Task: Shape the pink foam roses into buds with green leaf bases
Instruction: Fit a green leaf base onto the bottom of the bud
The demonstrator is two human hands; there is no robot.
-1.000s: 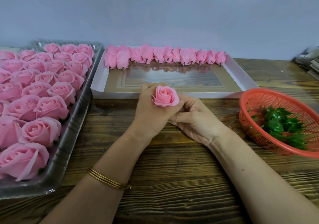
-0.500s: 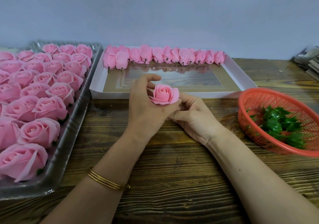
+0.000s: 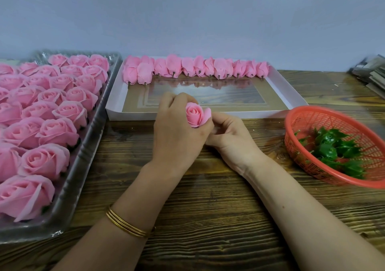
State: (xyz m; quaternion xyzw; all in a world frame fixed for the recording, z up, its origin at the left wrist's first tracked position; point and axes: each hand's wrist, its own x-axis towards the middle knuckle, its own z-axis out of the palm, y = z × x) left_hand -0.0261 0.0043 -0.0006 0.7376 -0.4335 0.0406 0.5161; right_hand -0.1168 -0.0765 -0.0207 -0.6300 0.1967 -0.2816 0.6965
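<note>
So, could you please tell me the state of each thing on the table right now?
held rose, upright, petals partly closed, one outer petal sticking out.
left hand, grips the held rose.
right hand, pinches its outer petal.
tray roses, open, unshaped, filling the clear tray.
buds, shaped, lying in a row along the white box's far wall.
leaf bases, loose in the red basket.

We cannot see under the pink foam rose, gripped by the left hand. Clear tray cut off left; blurred stack cut off right.
</note>
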